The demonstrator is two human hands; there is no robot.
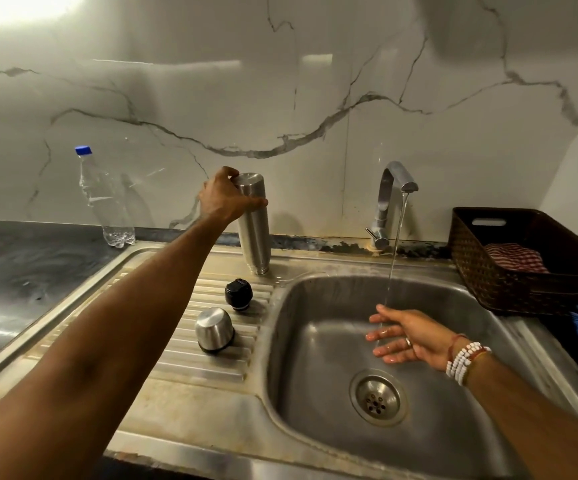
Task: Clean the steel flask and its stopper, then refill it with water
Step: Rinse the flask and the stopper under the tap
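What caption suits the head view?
Left hand grips the steel flask beside the sink; right hand open under the running tap.

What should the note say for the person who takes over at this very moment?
Left hand grips the upper end of the steel flask, standing on the drainboard.
Right hand is open under the running tap, over the sink.
The black stopper and the steel cap sit on the drainboard.
Done: flask opened.
Left: refill with water, close; whether washing is finished, I cannot tell.
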